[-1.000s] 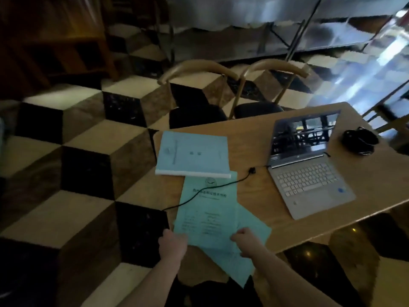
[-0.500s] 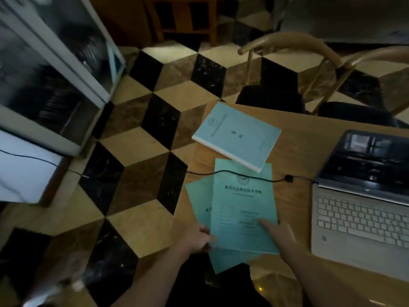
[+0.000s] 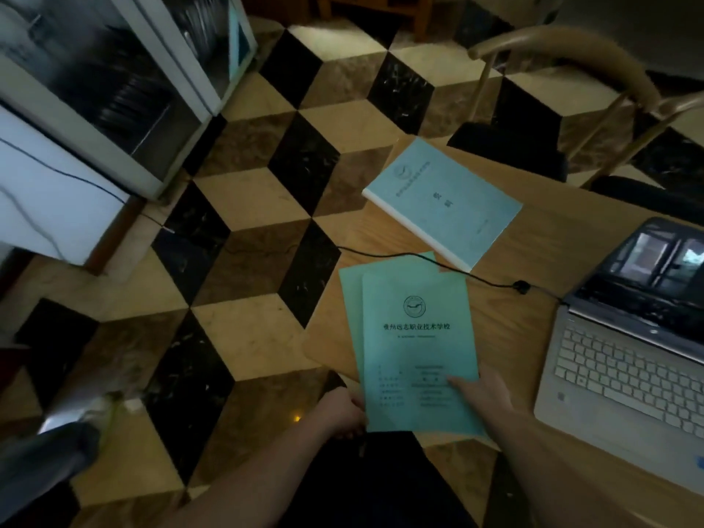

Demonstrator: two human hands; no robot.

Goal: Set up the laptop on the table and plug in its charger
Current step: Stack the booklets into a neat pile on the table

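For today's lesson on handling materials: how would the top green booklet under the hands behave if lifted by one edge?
The top green booklet looks thin, so it would probably sag. It likely slides easily over the booklet beneath. Overhanging the table, it could slip off.

1. I see a floor [image 3: 244, 207] tiled in a cube pattern of black, brown and cream.
2. The folders [image 3: 415, 348] are teal with dark print.
3. The book [image 3: 445, 200] is pale blue.
4. The laptop [image 3: 624, 379] is silver with white keys, its cable [image 3: 400, 257] black.
5. The table [image 3: 506, 329] is light wood.

Green folders [image 3: 415, 337], blue booklet [image 3: 444, 202], chairs [image 3: 571, 70]
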